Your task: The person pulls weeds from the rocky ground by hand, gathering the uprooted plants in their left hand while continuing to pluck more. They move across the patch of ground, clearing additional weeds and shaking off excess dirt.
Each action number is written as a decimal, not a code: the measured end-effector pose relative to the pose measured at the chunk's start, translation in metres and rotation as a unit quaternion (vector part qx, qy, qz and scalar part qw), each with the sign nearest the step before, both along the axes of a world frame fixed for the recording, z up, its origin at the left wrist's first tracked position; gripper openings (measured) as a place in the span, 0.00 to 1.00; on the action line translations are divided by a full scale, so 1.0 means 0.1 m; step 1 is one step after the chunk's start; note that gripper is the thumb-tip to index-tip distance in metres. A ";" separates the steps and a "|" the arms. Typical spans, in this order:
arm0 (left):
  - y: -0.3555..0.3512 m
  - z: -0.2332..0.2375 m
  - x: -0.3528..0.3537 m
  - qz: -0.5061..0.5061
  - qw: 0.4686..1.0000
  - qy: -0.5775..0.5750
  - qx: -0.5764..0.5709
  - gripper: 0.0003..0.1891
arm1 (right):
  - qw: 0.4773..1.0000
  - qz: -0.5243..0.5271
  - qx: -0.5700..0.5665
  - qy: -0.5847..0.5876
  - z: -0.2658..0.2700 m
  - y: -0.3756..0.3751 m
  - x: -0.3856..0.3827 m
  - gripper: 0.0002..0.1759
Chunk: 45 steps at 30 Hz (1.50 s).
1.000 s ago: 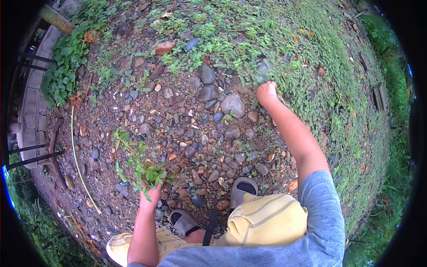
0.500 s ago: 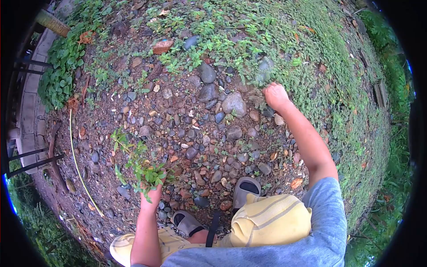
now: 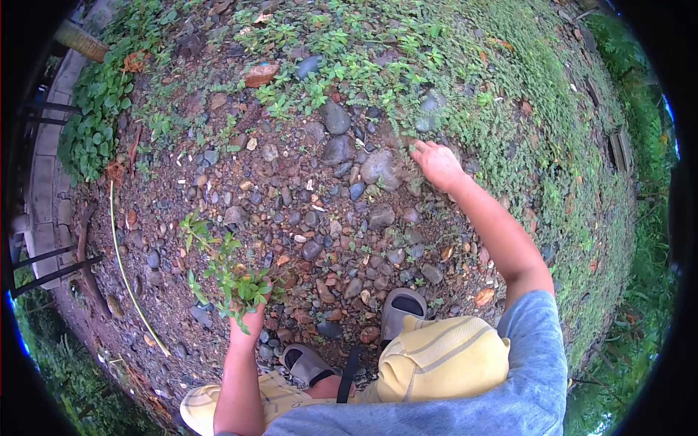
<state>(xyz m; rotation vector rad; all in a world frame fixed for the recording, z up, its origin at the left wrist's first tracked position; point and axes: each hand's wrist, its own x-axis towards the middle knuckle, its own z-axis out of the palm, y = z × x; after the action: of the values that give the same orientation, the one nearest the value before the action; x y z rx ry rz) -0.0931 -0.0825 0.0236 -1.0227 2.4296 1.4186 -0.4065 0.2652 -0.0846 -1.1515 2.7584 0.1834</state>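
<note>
A bunch of leafy green weeds (image 3: 231, 272) is gripped in my left hand (image 3: 249, 323), stems in the fist and leaves pointing up and left over the stony soil. My right hand (image 3: 438, 166) reaches down at the edge of the low green plants (image 3: 407, 80), right of a large grey-brown stone (image 3: 381, 169). Its fingers are bent together toward the ground, and what they pinch, if anything, is too blurred to name. Just beyond the fingertips lies a smooth grey-green stone (image 3: 430, 109).
Pebbles and small rocks cover the soil around my sandals (image 3: 305, 363). A reddish rock (image 3: 261, 75) lies farther out. On the left are a long pale stalk (image 3: 125, 254), a dark stick (image 3: 86, 251) and a paved edge (image 3: 47, 171) with black bars. Dense greenery spreads on the right.
My right hand has shifted slightly left and down, closer to the large stone, and its fingers now point left. My left hand stays put with the weeds.
</note>
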 end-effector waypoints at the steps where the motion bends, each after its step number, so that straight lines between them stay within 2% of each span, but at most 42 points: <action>1: -0.01 0.03 -0.01 0.001 1.000 -0.007 -0.006 0.20 | 1.000 0.006 -0.007 0.014 -0.12 0.02 -0.08 0.09; 2: 0.00 0.07 -0.02 0.001 1.000 -0.015 -0.012 0.20 | 0.999 0.015 0.001 0.034 -0.25 0.03 -0.14 0.10; 5: -0.02 0.12 0.00 0.013 1.000 -0.010 -0.012 0.20 | 0.992 -0.071 0.052 0.086 -0.33 -0.12 -0.13 0.12; 6: -0.03 0.12 0.02 0.018 1.000 -0.003 -0.009 0.20 | 0.991 -0.070 0.038 0.105 -0.42 -0.11 -0.14 0.14; 9: -0.08 0.07 0.10 0.012 0.999 0.010 -0.031 0.20 | 0.974 -0.155 0.133 0.098 -0.54 -0.16 -0.18 0.15; 10: -0.09 0.08 0.11 0.018 1.000 0.012 -0.022 0.20 | 0.970 -0.159 0.112 0.146 -0.58 -0.14 -0.18 0.15; 14: -0.12 0.09 0.13 0.024 1.000 0.016 -0.008 0.20 | 0.968 -0.202 0.100 0.114 -0.55 -0.13 -0.28 0.13; 17: -0.11 0.12 0.14 0.011 1.000 -0.013 -0.024 0.21 | 0.959 -0.264 0.096 0.032 -0.30 -0.24 -0.31 0.11; 20: -0.12 0.15 0.14 0.013 0.999 -0.023 -0.023 0.22 | 0.950 -0.289 0.113 0.037 -0.38 -0.19 -0.34 0.13; 23: -0.11 0.17 0.15 0.019 1.000 -0.013 -0.019 0.21 | 0.947 -0.305 0.100 -0.012 -0.50 -0.12 -0.43 0.15; 26: -0.11 0.16 0.16 0.032 0.999 -0.005 -0.009 0.20 | 0.943 -0.295 0.124 -0.091 -0.31 -0.16 -0.49 0.16; 30: -0.15 0.08 0.22 0.021 0.999 0.008 -0.037 0.19 | 0.940 -0.302 0.126 -0.095 -0.29 -0.15 -0.53 0.15; 37: -0.08 0.15 0.14 0.037 0.999 -0.009 -0.032 0.19 | 0.957 -0.259 0.054 -0.120 -0.23 -0.15 -0.47 0.14; 38: -0.08 0.14 0.14 0.031 0.999 -0.013 -0.035 0.19 | 0.961 -0.239 0.028 -0.132 -0.17 -0.20 -0.38 0.18; 39: -0.09 0.14 0.14 0.026 0.999 -0.017 -0.037 0.19 | 0.963 -0.208 0.057 -0.162 0.02 -0.32 -0.27 0.23; 41: -0.07 0.14 0.12 0.026 0.999 -0.027 -0.037 0.19 | 0.980 -0.109 0.012 -0.167 -0.08 -0.41 -0.07 0.20; 42: -0.05 0.13 0.10 0.025 0.999 -0.031 -0.036 0.19 | 0.984 -0.066 -0.050 -0.157 -0.12 -0.46 0.03 0.19; 43: -0.03 0.13 0.09 0.028 0.999 -0.026 -0.030 0.19 | 0.986 -0.021 -0.009 -0.163 0.18 -0.61 0.09 0.16; 45: 0.01 0.13 0.06 0.033 0.999 -0.013 -0.020 0.19 | 0.990 0.054 -0.084 -0.102 0.03 -0.73 0.01 0.14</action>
<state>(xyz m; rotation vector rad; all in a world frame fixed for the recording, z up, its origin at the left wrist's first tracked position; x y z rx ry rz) -0.0871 -0.0813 0.0362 -1.1323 2.4362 1.3734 -0.4056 0.1918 -0.0817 -1.2814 2.5741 -0.1506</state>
